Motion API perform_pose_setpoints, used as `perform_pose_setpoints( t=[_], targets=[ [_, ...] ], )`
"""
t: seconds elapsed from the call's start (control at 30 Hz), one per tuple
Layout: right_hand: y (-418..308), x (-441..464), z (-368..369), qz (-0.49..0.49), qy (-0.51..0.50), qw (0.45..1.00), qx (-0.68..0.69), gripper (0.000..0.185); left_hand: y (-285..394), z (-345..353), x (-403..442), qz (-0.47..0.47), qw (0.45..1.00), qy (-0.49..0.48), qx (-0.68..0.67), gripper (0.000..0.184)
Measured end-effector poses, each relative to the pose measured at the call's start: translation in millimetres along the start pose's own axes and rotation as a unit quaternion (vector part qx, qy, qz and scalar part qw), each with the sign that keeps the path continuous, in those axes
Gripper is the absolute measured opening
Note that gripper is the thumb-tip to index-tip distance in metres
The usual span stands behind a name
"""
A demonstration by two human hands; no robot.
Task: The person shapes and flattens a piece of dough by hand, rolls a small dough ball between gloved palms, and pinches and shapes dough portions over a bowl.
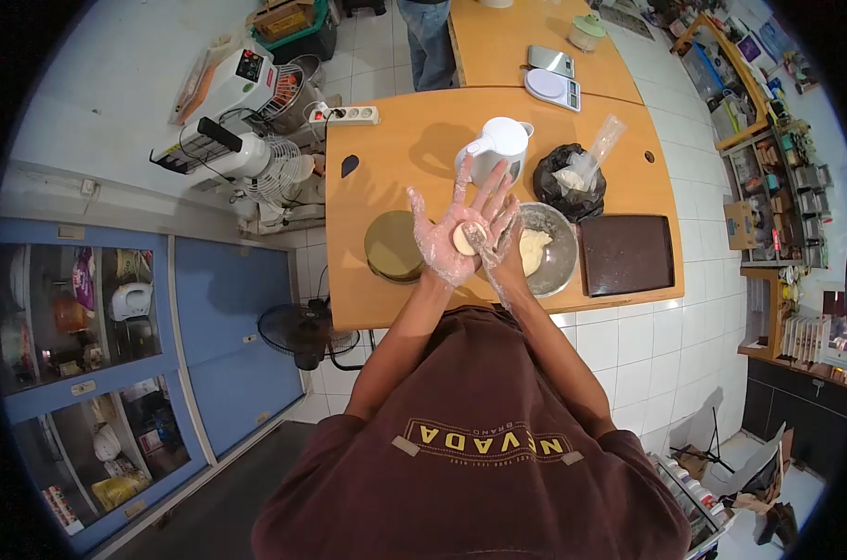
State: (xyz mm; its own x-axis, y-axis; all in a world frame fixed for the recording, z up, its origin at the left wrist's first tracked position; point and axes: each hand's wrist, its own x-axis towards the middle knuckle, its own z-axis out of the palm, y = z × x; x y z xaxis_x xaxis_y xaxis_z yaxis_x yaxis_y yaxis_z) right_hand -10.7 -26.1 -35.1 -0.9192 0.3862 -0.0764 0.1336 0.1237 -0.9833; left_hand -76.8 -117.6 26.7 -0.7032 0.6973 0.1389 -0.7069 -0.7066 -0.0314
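My left hand (447,238), dusted with flour, is held palm up over the table with its fingers spread. A small pale round piece of dough (465,240) lies flat on that palm. My right hand (504,265), also floury, reaches in from the right, its fingers bunched together at the edge of the dough piece; their tips partly cover it. Just right of my right hand stands a metal bowl (562,252) holding a lump of pale dough (534,250). A round olive-coloured tin or board (393,246) sits to the left of my hands.
On the wooden table (395,140) are a white pitcher (504,140), a black plastic bag (556,191) with a clear bag of flour, a dark baking tray (627,255), a white kitchen scale (550,87) and a power strip (347,116). A person's legs (427,47) show behind. A fan (304,331) stands at left.
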Motion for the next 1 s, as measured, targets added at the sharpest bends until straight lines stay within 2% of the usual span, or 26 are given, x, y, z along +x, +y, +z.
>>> perform_pose_setpoints(
  t=[0.1, 0.2, 0.3, 0.47, 0.6, 0.7, 0.9, 1.0],
  targets=[
    [-5.5, -0.7, 4.6, 0.013, -0.001, 0.989, 0.148, 0.108, -0.5, 6.0, -0.1, 0.002, 1.0, -0.005, 0.005, 0.101],
    [-19.6, -0.3, -1.2, 0.0, -0.017, 0.987, 0.157, 0.108, -0.6, 6.7, -1.0, 0.009, 1.0, -0.005, 0.026, 0.101],
    [-19.5, 2.3, -4.5, 0.012, 0.003, 0.995, 0.102, 0.108, 0.1, 1.2, -1.9, 0.007, 1.0, 0.005, 0.012, 0.1],
    [-26.9, -0.7, -1.2, 0.015, -0.013, 0.987, 0.159, 0.115, 0.7, 8.9, -3.6, 0.007, 0.999, 0.002, 0.033, 0.1],
    [-26.5, 0.4, -3.3, 0.016, -0.003, 0.993, 0.119, 0.117, 4.0, 0.5, -4.5, 0.011, 0.999, 0.014, 0.032, 0.101],
    [-7.6, -3.1, -1.1, -0.057, -0.007, 0.997, 0.059, 0.111, 3.2, 6.6, -6.4, 0.012, 0.999, 0.009, 0.037, 0.101],
    [-10.1, -6.0, -1.3, -0.065, -0.005, 0.998, -0.003, 0.118, 2.0, 2.1, -4.7, 0.01, 1.0, -0.001, 0.019, 0.102],
    [-22.2, -15.7, 3.4, -0.065, -0.006, 0.997, 0.034, 0.123, 3.2, 8.5, -6.6, 0.01, 1.0, -0.005, 0.02, 0.102]
  ],
)
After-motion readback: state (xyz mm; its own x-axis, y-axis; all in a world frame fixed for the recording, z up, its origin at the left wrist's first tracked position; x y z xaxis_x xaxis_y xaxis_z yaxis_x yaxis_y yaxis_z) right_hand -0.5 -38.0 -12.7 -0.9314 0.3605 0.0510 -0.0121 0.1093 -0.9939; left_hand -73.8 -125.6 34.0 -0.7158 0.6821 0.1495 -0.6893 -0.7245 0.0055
